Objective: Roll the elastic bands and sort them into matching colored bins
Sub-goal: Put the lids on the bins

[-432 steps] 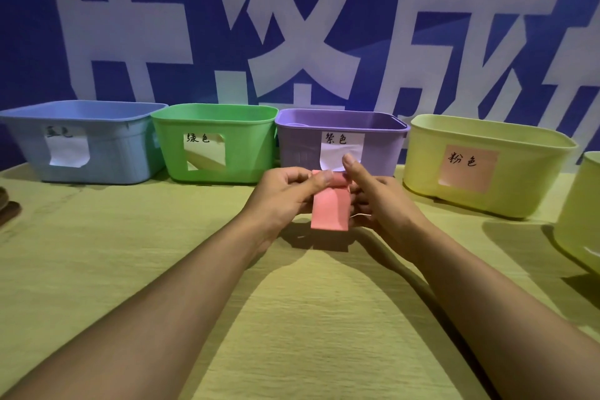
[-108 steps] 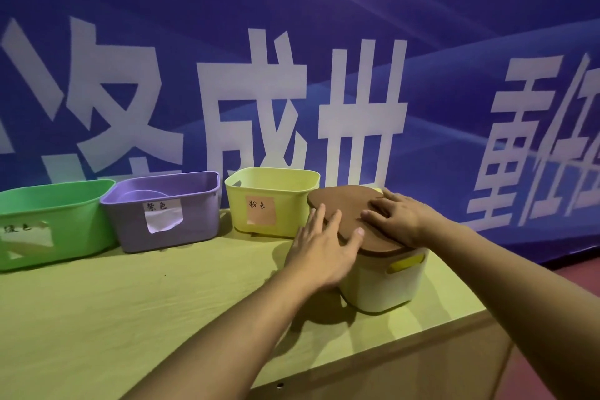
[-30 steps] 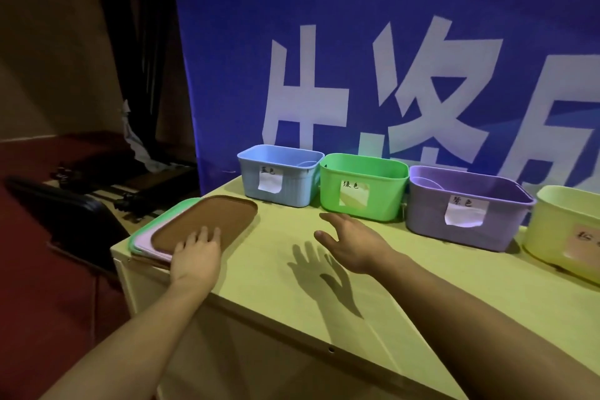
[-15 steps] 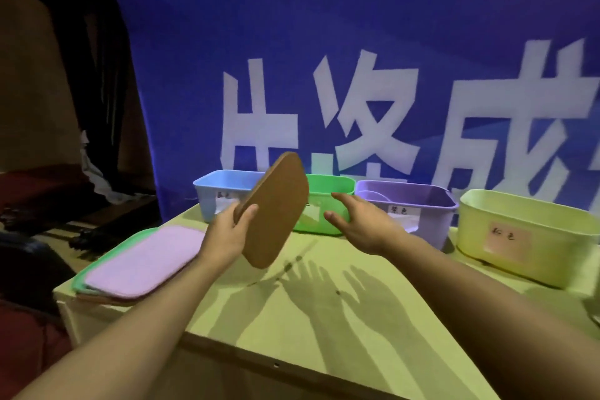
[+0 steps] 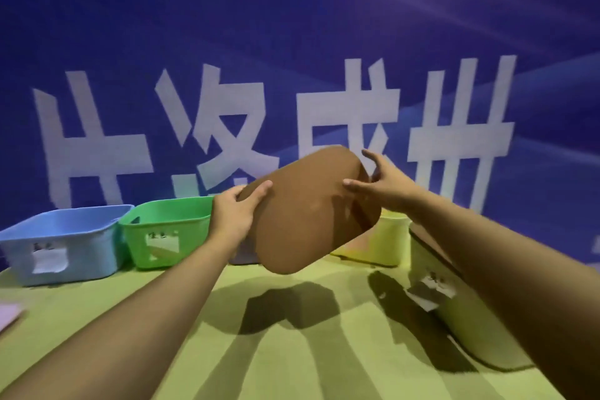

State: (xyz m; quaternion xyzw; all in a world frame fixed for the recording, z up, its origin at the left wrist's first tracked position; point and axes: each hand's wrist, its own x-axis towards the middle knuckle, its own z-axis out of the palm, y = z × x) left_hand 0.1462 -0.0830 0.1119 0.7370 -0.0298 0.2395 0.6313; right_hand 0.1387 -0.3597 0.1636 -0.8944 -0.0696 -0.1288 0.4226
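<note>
A staged demonstration booth: a big blue banner [image 5: 292, 58] with white characters behind a counter [image 5: 292, 351] of labelled bins [image 5: 81, 237].

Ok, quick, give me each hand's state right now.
Left hand: grips the left edge of the brown lid, held above the table.
Right hand: grips the lid's right edge, thumb on its face.

Bins in a row along the banner [image 5: 292, 42]

Blue bin [image 5: 65, 237] leftmost below the banner, white label on its front; green bin [image 5: 165, 230] just beside it; a yellow bin [image 5: 386, 243] further right; another yellow bin [image 5: 461, 312] nearest, labelled; all upright, open.
</note>
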